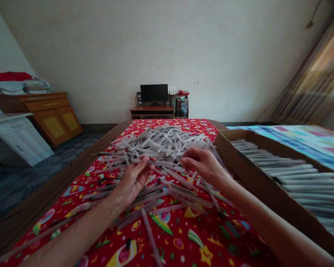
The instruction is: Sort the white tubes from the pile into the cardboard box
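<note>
My left hand (pixel 137 178) is closed, thumb against fingers, on a slim translucent tube (pixel 135 161) that lies roughly level across the fingertips. To its right, my right hand (pixel 202 163) has its fingers curled together over the pile; whatever is between them is hidden. Under and beyond both hands spreads a heap of whitish translucent tubes (pixel 167 139), lying in all directions. More tubes (pixel 189 198) lie loose nearer to me, some with dark ends. A single tube (pixel 150 233) points toward me at the front. A small black piece (pixel 128 243) lies near it.
A red patterned cloth (pixel 180 244) covers the table. On the right stands an open cardboard box (pixel 256 180) with rows of pale tubes (pixel 300 174). Beyond it is a checked bed cover (pixel 300 139). A monitor (pixel 154 92) stands at the far wall, wooden cabinet (pixel 51 116) at left.
</note>
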Tool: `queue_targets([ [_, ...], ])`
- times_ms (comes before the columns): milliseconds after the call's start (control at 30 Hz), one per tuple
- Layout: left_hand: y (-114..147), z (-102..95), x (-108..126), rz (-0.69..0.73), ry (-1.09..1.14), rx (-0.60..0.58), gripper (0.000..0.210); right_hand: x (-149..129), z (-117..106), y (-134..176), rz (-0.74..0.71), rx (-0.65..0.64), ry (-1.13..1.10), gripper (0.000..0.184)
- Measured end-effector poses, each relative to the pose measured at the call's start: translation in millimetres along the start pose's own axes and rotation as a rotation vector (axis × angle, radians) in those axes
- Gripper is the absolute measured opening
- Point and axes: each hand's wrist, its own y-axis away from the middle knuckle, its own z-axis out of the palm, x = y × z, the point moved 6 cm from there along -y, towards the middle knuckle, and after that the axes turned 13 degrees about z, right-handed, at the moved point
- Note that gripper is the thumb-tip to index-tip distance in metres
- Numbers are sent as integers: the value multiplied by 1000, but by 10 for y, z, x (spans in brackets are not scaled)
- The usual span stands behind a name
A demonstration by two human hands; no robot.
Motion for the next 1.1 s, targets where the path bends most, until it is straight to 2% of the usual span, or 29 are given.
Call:
queue_targets([
  [67,36,36,10,-17,32,-9,19,39,157,-1,43,-54,-212,25],
  [133,60,65,23,-23,53,-35,20,75,234,5,72,-82,-324,26],
  [400,90,121,16,-22,35,-107,23,74,267,29,44,-57,-339,22],
  [567,179,214,-20,-42,9,-192,26,85,304,75,-37,13,-15,21],
  [700,199,256,-11,-63,34,-224,31,9,299,141,-133,-47,281,25],
  [900,188,180,-84,-128,124,-170,39,23,375,201,-163,-175,661,28],
  [1100,257,89,-246,-169,279,-16,42,171,610,241,-248,-29,915,14],
])
